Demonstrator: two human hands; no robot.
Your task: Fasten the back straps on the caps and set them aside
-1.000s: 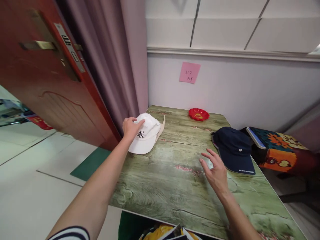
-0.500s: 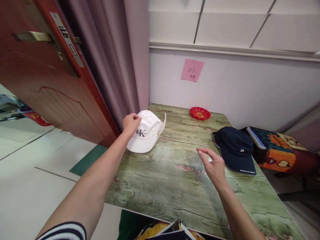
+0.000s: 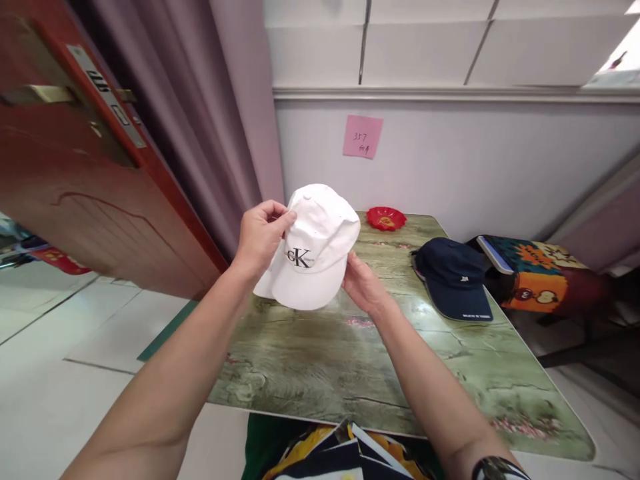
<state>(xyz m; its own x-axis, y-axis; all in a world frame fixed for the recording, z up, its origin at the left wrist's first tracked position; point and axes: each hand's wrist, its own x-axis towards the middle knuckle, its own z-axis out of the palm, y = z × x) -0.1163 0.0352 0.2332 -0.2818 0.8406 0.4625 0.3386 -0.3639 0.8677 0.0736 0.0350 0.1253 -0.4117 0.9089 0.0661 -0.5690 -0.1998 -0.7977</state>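
A white baseball cap (image 3: 320, 233) with a dark "CK" mark on its front is raised over the table, its brim towards me. My left hand (image 3: 263, 233) pinches the crown's left side between thumb and fingers. At the brim's right side, my right hand (image 3: 366, 283) grips the cap, its fingertips partly hidden behind it. Another white edge (image 3: 263, 283) shows behind the brim at the left; I cannot tell whether it belongs to a second cap. Right of my right hand, a navy cap (image 3: 453, 277) lies on the table with its brim towards me.
The table (image 3: 300, 373) has a green wood-grain top. On its far side sits a red scalloped dish (image 3: 386, 219). A pink note (image 3: 363, 137) sticks to the wall. A brown door (image 3: 110, 200) and purple curtain (image 3: 220, 120) stand left; a patterned box (image 3: 537, 277) is beyond the right edge.
The white cap has come up off the table and a little to the right in my left hand. My right hand has moved left from beside the navy cap and taken hold of the white cap.
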